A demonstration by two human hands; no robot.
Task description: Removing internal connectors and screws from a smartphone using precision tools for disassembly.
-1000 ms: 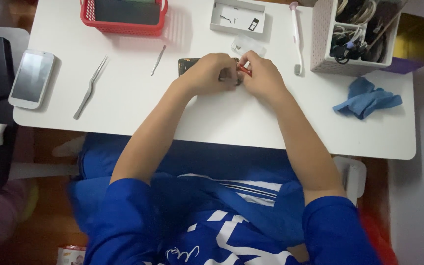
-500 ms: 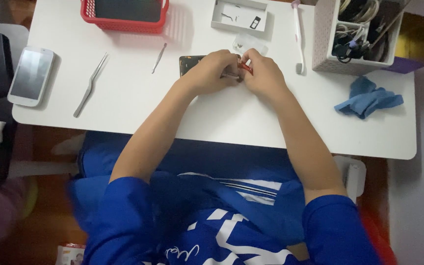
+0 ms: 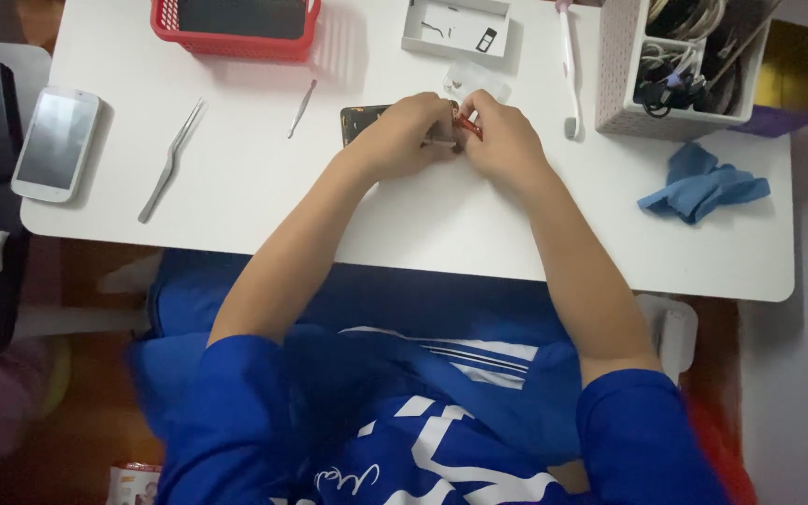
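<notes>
Left hand [image 3: 404, 136] covers most of the dark device [image 3: 359, 122]; right hand [image 3: 502, 140] pinches a small red tool [image 3: 468, 124]

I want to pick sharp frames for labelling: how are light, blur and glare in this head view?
Head view: soft, even light on the white table, with faint shadows under the left hand and right hand; mild glare on the white phone screen; the blue shirt near the lens and the frame edges look soft and smeared; the small red tool between the hands is too blurred to identify.
</notes>
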